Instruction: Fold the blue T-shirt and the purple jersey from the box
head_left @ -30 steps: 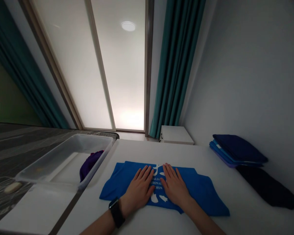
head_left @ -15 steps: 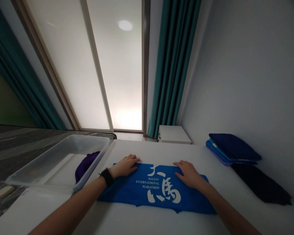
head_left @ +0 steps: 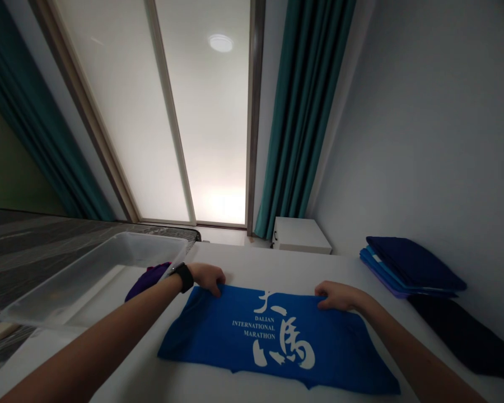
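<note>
A: Nearest thing?
B: Blue shirt (head_left: 277, 341), flat on the white surface (head_left: 277, 266). White print faces up, reads DALIAN INTERNATIONAL MARATHON with large characters around it. Near hem is close to the surface's front edge.

A: Hands?
B: 2 bare forearms reach across, 1 on each side of the shirt. Left hand (head_left: 208, 277) is at the far left corner, fingers curled down and closed on the far edge of the cloth. Black watch (head_left: 183, 277) on that wrist. Right hand (head_left: 336, 295) is at the far right of the same edge, fingers curled and pinching it too. Print sits between them.

A: Is the edge lifted?
B: Cannot tell, it looks low to the surface.

A: Left side?
B: Clear plastic tub (head_left: 88, 268), just beside the left wrist. A purple cloth (head_left: 147, 277) is bunched in its near right corner, partly behind the forearm.

A: Right side?
B: Black cloth (head_left: 466, 336) lies flat by the wall, apart from the shirt. Just past it is a folded stack (head_left: 411, 263): navy on top, lighter blue under it, purple at the bottom.

A: Further back?
B: Small white cabinet (head_left: 300, 240) behind the surface's far edge, then a teal curtain (head_left: 306, 112) hanging beside frosted, lit panels.
</note>
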`<state>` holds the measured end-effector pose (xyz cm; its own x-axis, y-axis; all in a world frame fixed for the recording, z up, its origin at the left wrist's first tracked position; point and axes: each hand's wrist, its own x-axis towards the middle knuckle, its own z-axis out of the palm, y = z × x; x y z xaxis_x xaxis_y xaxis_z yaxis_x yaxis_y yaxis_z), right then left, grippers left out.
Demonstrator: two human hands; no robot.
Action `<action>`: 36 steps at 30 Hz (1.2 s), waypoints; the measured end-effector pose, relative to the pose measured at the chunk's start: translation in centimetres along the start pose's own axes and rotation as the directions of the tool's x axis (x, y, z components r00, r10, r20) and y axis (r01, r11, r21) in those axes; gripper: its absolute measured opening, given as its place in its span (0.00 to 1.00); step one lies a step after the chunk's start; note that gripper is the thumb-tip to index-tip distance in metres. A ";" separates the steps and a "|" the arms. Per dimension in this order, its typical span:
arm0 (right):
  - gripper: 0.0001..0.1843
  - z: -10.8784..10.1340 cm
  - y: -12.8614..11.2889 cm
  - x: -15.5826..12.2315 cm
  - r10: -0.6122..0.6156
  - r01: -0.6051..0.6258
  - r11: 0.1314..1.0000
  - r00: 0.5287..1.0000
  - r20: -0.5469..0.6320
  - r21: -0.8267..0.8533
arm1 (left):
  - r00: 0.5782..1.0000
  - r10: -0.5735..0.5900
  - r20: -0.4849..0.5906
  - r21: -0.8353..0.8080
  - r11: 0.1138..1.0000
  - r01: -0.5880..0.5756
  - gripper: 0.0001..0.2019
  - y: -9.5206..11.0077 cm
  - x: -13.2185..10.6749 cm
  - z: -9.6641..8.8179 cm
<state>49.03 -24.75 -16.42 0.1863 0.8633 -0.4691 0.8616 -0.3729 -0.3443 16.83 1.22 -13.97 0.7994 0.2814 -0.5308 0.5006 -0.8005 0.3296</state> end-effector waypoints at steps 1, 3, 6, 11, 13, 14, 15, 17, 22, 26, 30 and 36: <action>0.08 0.1 0.1 -0.1 -0.003 0.003 1.000 1.000 -0.008 0.002 | 1.000 0.007 -0.004 0.003 1.000 -0.007 0.09 -0.1 -0.1 0.0; 0.08 0.1 0.4 -0.2 -0.012 0.012 1.000 0.999 -0.046 0.000 | 0.999 0.024 -0.037 0.016 1.000 -0.024 0.08 -0.3 -0.1 0.0; 0.07 0.0 0.7 -0.1 -0.030 0.028 0.999 0.991 -0.129 -0.020 | 0.990 0.052 -0.131 0.058 0.997 -0.044 0.09 -0.7 0.1 -0.3; 0.07 -1.7 1.2 1.4 -0.092 0.078 0.995 0.957 -0.275 -0.061 | 0.931 0.071 -0.358 0.168 0.986 -0.010 0.08 -1.1 1.1 -2.3; 0.09 -3.0 1.3 1.9 -0.120 0.099 0.992 0.931 -0.345 -0.077 | 0.892 0.067 -0.446 0.207 0.978 0.030 0.09 -1.0 1.3 -3.5; 0.10 -3.8 1.3 2.0 -0.135 0.110 0.990 0.915 -0.380 -0.086 | 0.871 0.066 -0.486 0.223 0.973 0.051 0.09 -0.8 1.3 -4.1; 0.12 -4.6 1.2 2.1 -0.150 0.122 0.988 0.898 -0.414 -0.095 | 0.850 0.065 -0.522 0.238 0.969 0.072 0.10 -0.7 1.2 -4.7; 0.14 -5.8 1.1 1.8 -0.182 0.141 0.983 0.860 -0.477 -0.121 | 0.812 0.072 -0.579 0.267 0.958 0.105 0.11 -0.2 0.5 -5.4; 0.14 -4.4 1.1 -0.3 -0.270 0.163 0.960 0.758 -0.594 -0.228 | 0.776 0.151 -0.612 0.363 0.926 0.106 0.07 1.2 -2.5 -3.0; 0.15 2.3 1.3 -2.7 -0.474 0.129 0.857 0.576 -0.665 -0.499 | 0.734 0.282 -0.618 0.514 0.851 0.106 0.06 1.9 -4.5 3.1; 0.18 9.3 1.0 -5.1 -0.555 0.095 0.809 0.446 -0.702 -0.580 | 0.745 0.275 -0.608 0.531 0.839 0.124 0.07 2.2 -6.3 8.9; 0.20 15.0 0.4 -8.2 -0.557 0.085 0.812 0.409 -0.723 -0.578 | 0.769 0.250 -0.588 0.533 0.835 0.136 0.09 2.1 -9.0 14.0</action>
<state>40.79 -37.11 -24.87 -0.0624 0.8067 0.5876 0.9881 -0.0331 0.1503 5.98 -10.38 -19.45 0.9353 0.3277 0.1333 0.3500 -0.9123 -0.2127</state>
